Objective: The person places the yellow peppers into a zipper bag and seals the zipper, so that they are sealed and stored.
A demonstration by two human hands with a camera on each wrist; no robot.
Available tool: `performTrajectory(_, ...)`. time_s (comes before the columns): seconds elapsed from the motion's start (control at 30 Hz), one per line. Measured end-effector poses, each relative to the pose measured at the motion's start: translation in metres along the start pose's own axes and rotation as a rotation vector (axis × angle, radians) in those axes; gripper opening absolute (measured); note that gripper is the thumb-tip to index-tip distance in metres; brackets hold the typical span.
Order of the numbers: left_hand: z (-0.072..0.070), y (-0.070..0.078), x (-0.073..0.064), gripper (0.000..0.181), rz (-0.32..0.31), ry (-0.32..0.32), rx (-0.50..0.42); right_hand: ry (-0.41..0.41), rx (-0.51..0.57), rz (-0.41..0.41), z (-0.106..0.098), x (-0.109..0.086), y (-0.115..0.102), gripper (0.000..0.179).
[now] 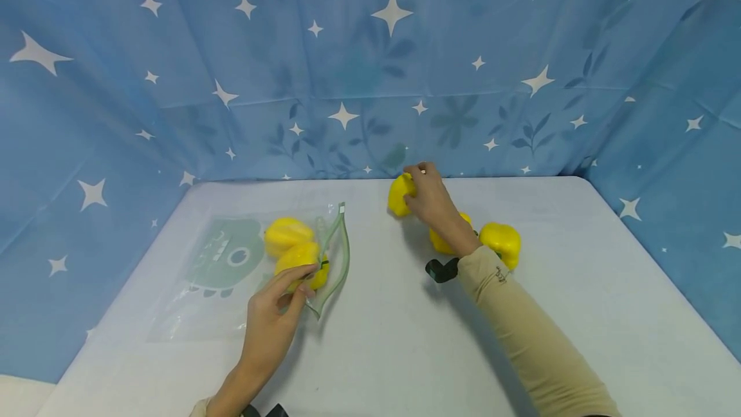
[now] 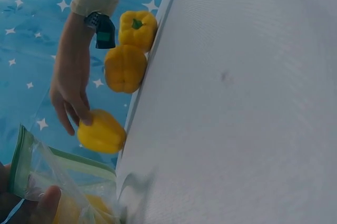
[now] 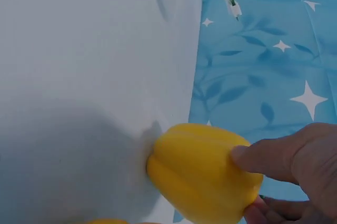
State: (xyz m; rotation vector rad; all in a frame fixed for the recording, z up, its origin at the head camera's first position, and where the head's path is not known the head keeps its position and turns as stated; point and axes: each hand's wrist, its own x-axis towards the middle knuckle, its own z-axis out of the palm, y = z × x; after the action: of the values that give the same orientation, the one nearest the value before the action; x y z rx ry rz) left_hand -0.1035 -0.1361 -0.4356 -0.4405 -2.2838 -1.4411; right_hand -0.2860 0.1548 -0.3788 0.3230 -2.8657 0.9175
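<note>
A clear zip bag (image 1: pixel 173 314) with a green zip edge and a green cartoon print lies at the left, its mouth standing open to the right. My left hand (image 1: pixel 269 320) pinches the near side of that mouth between thumb and fingers. Inside the bag are two yellow bell peppers, one (image 1: pixel 286 234) behind the other (image 1: pixel 296 256). Farther back, my right hand (image 1: pixel 433 199) grips another yellow bell pepper (image 3: pixel 195 169), thumb on one side and fingers partly hidden behind it. In the right wrist view, the pepper is close against the table surface.
Two more yellow bell peppers stand on the white table (image 1: pixel 382 340) at the right, one (image 1: pixel 440 243) partly hidden by my right forearm, the other (image 1: pixel 502 242) beside it. A blue curtain (image 1: pixel 359 50) with white stars hangs along the back and sides.
</note>
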Motion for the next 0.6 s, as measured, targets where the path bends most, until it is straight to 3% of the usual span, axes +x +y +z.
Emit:
performTrajectory(0.3,0.001,0.001,0.000,0.040,-0.013,0.001,-0.004,-0.152,-0.127,-0.096,-0.005,0.001,-0.002,0.062)
performTrajectory(0.6,0.001,-0.001,0.001,0.042,-0.011,0.007,-0.010,-0.249,-0.241,-0.182,-0.014,-0.004,-0.009,0.073)
